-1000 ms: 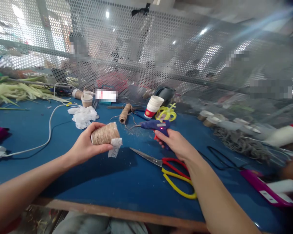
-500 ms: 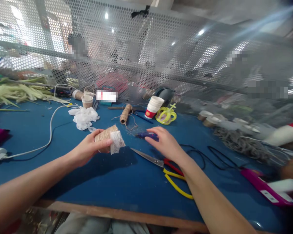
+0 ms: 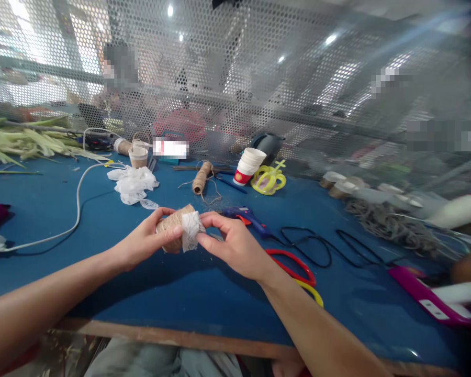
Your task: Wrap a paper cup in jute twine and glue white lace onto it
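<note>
My left hand (image 3: 151, 233) is wrapped around a twine-wrapped paper cup (image 3: 171, 226), which is tilted on its side above the table. A strip of white lace (image 3: 190, 230) lies over the cup's right end. The thumb and fingers of my right hand (image 3: 230, 241) pinch the lace at its right edge. Just beyond that hand, a blue glue gun (image 3: 249, 217) rests on the table with its black cord trailing right. Scissors with red and yellow handles (image 3: 298, 268) lie beneath my right forearm, their blades mostly hidden by the hand.
A twine roll (image 3: 201, 179), stacked paper cups (image 3: 249, 166) and a yellow crown-shaped piece (image 3: 267, 180) stand farther back. Crumpled white lace (image 3: 133, 184) lies left. Pink power strips (image 3: 432, 296) sit at both sides. Perforated metal panels (image 3: 220, 78) border the back; grey cord (image 3: 388, 225) is heaped right.
My right hand has let go of the glue gun, leaving it on the table, and moved left to the lace on the cup. My left hand still holds the cup.
</note>
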Tool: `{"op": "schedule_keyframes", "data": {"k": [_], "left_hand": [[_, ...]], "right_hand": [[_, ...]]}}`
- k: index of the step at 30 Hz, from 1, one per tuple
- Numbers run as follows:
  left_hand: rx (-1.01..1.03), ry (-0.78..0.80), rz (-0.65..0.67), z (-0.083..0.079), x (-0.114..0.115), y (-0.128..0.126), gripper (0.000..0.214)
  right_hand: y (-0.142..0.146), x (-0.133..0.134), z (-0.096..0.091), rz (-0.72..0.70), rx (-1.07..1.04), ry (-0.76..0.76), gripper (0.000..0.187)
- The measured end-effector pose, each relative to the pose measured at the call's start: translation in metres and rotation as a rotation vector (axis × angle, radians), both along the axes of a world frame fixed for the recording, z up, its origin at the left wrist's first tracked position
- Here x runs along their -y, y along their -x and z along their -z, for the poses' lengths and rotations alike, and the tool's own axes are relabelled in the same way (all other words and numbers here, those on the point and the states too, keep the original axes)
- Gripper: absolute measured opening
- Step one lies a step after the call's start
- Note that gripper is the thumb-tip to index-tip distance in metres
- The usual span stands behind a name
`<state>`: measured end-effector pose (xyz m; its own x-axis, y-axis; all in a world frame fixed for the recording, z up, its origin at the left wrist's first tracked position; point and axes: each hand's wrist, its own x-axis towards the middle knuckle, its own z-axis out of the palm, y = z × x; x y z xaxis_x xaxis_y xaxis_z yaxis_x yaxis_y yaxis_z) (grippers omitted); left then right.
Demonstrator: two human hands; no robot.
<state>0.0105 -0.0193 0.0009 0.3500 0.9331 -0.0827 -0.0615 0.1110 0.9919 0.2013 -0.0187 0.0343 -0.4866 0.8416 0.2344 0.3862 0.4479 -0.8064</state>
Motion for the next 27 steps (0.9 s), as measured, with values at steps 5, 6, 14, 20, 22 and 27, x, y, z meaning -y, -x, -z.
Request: {"op": "schedule_keyframes", "data": {"k": [5,6,14,20,22,27], "left_hand": [[-0.270,-0.349,-0.012,0.007,0.000,0.003,0.079],[-0.363,-0.510,-0.060,0.009,0.000,0.003,0.085],[-0.682,-1.327,-0.263,0.011,0.012,-0.003,0.024],[-0.469,-1.176,-0.243,0.004,0.008,0.004,0.003],[-0.429,-1.177,-0.209,0.001,0.006,0.008,0.002],[-0.645,-1.360,-0.079,0.003,0.011,0.007,0.039]], "right_hand": [[-0.001,0.002,0.004,0.088,-0.090,0.154,0.013],[0.000,0.002,0.005,0.124,-0.115,0.185,0.014],[0.006,0.007,0.014,0.163,-0.188,0.265,0.019],[0.004,0.008,0.011,0.124,-0.124,0.215,0.019],[0.003,0.008,0.011,0.123,-0.110,0.201,0.019],[0.004,0.010,0.014,0.138,-0.201,0.302,0.020]]}}
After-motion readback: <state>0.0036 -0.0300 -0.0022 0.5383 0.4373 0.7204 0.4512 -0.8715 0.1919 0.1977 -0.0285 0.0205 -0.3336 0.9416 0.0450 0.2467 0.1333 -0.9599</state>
